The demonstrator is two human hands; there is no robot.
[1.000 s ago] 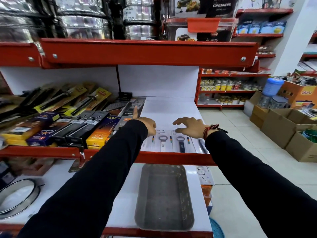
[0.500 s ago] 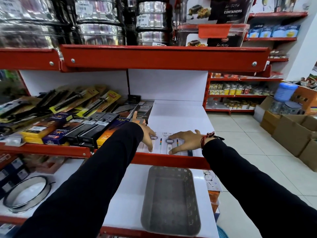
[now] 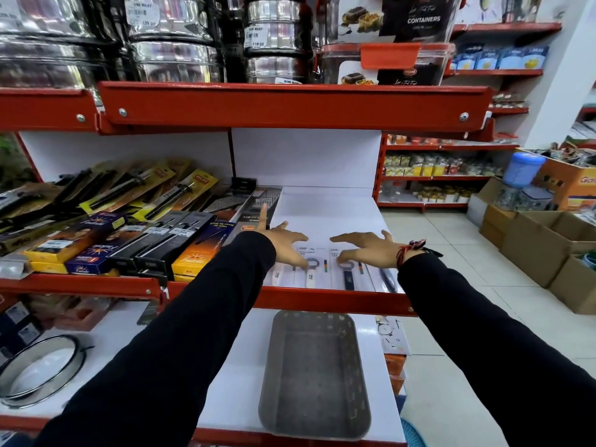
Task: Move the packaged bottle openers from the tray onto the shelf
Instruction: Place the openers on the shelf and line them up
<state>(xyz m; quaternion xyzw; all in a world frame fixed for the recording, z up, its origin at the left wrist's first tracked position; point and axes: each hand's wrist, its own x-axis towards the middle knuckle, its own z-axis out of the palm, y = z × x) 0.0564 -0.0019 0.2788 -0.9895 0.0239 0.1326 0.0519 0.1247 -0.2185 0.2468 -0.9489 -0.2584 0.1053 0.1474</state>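
**A:** what step is this? The tray [image 3: 314,375] looks emptied.

**B:** yep, the bottle openers [image 3: 329,269] are laid flat at the shelf [image 3: 325,300] front. Both the left hand [image 3: 283,246] and right hand [image 3: 366,248] are spread on top, nothing gripped. Probably straightening is being done; next the packs likely need squaring up.

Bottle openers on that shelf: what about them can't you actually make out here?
Head view only:
- Total count: the left hand and right hand cover parts of the packaged bottle openers.
- Package print: too small to read.
- Leftmost pack: partly behind the black sleeve.
- Tray floor: blurry.
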